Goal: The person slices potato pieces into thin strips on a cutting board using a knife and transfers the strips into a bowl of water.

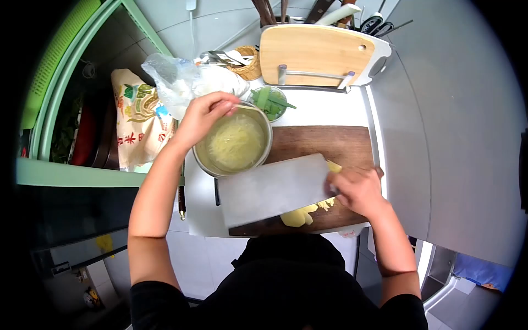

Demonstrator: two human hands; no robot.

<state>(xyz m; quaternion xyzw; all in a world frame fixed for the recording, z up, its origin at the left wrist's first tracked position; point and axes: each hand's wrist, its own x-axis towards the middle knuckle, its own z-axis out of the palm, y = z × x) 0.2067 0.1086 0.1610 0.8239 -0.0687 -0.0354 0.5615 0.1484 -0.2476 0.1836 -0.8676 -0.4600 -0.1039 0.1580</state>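
My right hand [357,190] grips the handle end of a wide cleaver [275,190], its blade lying flat-side up over the cutting board and reaching left to the bowl's near edge. Pale yellow potato slices [297,216] and shreds show on the board below the blade; part of them is hidden under it. My left hand [209,113] is at the far left rim of a metal bowl [268,144], its fingers pinched together. What they hold, if anything, I cannot make out. Inside the bowl, shredded potato [236,140] sits in cloudy liquid.
A dark wooden cutting board [319,140] lies on the white counter. Behind the bowl stands a dish of cut green vegetable [269,103]. Further back are a wicker basket [251,67], a plastic bag [176,77] and upright boards [313,52]. A printed sack [140,118] stands left.
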